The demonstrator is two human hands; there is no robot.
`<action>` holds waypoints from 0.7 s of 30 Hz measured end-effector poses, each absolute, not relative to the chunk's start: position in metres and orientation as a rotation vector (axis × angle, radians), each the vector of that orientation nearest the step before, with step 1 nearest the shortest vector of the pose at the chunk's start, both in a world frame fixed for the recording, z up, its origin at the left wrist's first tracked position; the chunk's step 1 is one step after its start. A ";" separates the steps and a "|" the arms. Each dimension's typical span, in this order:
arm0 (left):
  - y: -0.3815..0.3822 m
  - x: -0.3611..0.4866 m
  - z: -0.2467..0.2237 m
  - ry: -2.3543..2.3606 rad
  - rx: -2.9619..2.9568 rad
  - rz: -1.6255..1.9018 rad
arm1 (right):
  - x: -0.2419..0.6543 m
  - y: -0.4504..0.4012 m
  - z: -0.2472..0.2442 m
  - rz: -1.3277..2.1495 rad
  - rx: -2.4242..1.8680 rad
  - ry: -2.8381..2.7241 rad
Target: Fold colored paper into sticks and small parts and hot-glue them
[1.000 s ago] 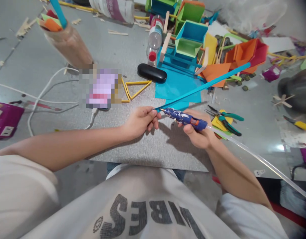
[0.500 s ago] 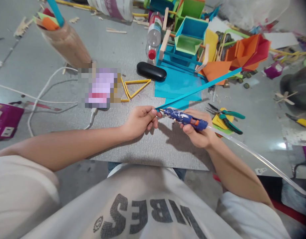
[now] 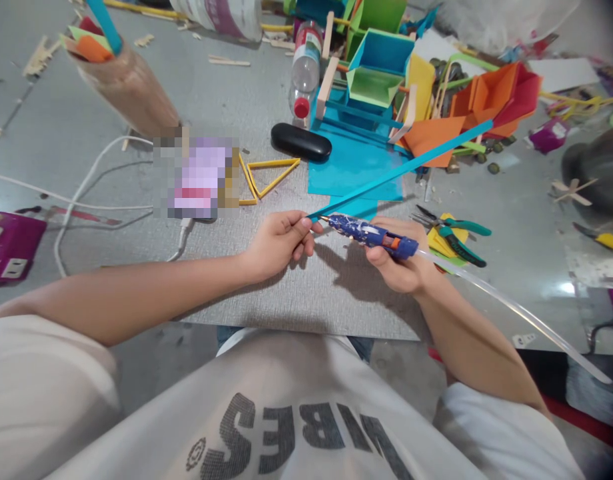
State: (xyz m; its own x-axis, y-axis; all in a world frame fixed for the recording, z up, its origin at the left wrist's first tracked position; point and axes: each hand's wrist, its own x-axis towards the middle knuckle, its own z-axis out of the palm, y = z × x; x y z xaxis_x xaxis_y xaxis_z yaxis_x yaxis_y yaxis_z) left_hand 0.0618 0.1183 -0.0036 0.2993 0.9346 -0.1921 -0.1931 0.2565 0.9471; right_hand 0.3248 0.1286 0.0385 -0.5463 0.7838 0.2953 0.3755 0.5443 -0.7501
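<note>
Between thumb and fingers, my left hand (image 3: 281,240) pinches the near end of a long blue paper strip (image 3: 406,167), which slants up to the right above the table. My right hand (image 3: 404,260) is wrapped round a dark blue glue gun (image 3: 371,235) spotted with dried glue. Its metal nozzle points left, right by the pinched end of the strip; whether it touches the paper I cannot tell. A long clear glue stick (image 3: 516,313) runs out of the gun's back to the lower right.
Yellow strips bent into triangles (image 3: 274,179) lie beyond my left hand, near a phone (image 3: 199,177) on a white cable. A black case (image 3: 301,142), a bottle (image 3: 305,70) and paper boxes (image 3: 379,67) stand further back. Pliers (image 3: 454,237) rest at the right.
The glue gun has shifted slightly right, its nozzle a little further from my left fingertips. The strip's far end has swung slightly up and right.
</note>
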 end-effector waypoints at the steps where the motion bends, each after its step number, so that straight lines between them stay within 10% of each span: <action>1: 0.118 0.062 -0.004 0.946 1.000 0.944 | 0.325 0.129 0.039 0.834 -0.943 -2.157; 21: 0.117 0.061 -0.006 0.960 1.000 0.968 | 0.337 0.137 0.039 0.702 -1.065 -2.085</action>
State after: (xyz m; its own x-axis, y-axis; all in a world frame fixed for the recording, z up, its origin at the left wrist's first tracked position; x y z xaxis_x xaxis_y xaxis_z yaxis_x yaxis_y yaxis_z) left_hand 0.0605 0.1168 -0.0056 0.2719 0.9443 -0.1852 -0.1922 0.2419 0.9511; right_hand 0.3375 0.1373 0.0390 -0.4309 0.8412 0.3267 0.4723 0.5187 -0.7127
